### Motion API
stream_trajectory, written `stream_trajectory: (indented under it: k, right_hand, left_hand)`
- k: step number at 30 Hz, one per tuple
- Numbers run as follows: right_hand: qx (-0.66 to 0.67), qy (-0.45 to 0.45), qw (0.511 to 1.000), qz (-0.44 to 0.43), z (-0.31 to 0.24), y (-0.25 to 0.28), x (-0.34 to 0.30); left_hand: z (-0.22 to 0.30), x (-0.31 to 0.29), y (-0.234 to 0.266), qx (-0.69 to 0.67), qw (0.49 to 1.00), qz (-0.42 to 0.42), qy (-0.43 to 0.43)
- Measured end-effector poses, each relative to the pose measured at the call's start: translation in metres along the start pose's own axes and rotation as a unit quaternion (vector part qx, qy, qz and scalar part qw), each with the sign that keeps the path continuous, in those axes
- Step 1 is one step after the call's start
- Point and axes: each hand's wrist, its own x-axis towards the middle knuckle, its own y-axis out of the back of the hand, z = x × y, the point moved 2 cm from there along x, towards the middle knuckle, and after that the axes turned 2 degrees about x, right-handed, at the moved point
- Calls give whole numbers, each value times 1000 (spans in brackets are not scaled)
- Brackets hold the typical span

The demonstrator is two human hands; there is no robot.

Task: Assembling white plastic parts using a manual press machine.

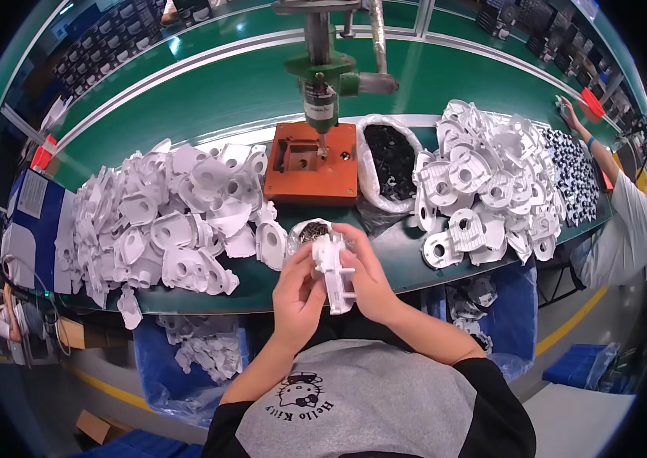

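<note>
The fingers of the left hand (294,299) and right hand (370,281) hold a white plastic part (333,281) over the middle of the surface's (394,267) near edge. Just beyond sits a small clear bag (291,243) of metal pieces. Farther toward the far edge stands an orange block (316,188), a vertical tool (322,99) hanging above it; right beside it, a bag (412,137) holds black parts. A heap of white parts (178,206) spreads toward the left edge, another white heap (484,183) toward the right, beside rows of dark pieces (571,172).
</note>
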Motion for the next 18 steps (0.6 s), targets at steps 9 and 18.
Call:
stream_trajectory:
  k: [9,18]
  right_hand:
    - [-126,147,981,-13,-18,16,25]
    - [-395,165,903,29,-30,78,85]
  left_hand:
    - [14,26,-4,20,993,-120,-12]
    - [26,100,26,171,978,-27,-121]
